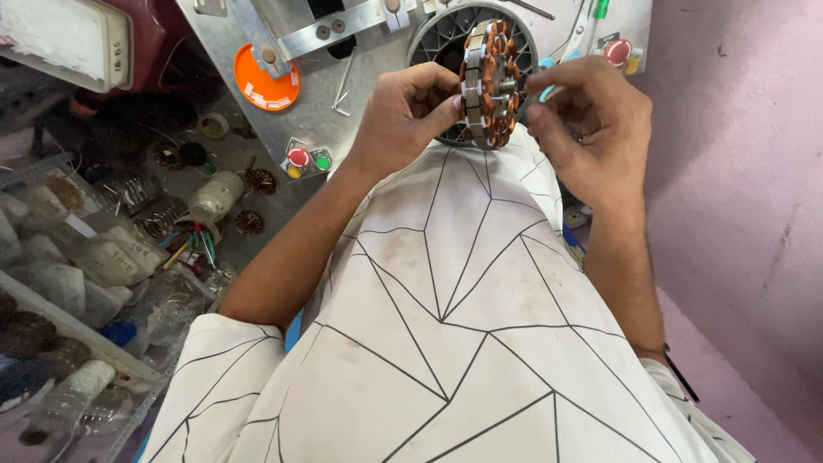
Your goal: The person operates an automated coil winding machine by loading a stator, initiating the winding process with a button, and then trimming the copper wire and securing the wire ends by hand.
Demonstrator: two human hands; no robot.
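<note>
A round motor stator (pixel 489 84) with copper-wound coils and a grey laminated core is held on edge in front of my chest. My left hand (pixel 403 116) grips its left rim, thumb against the core. My right hand (pixel 587 129) pinches its right side near the centre, fingers curled on the coils. Behind the stator a circular slotted ring (pixel 437 43) is set in a grey metal machine panel (pixel 360 86). My white shirt with black lines fills the lower view.
The panel carries an orange disc (pixel 264 81), red and green buttons (pixel 309 159) and a red stop button (pixel 617 51). At left, a cluttered bench holds copper coils (pixel 257 180), a white roll (pixel 214 195), bottles and bags. A pink wall stands at right.
</note>
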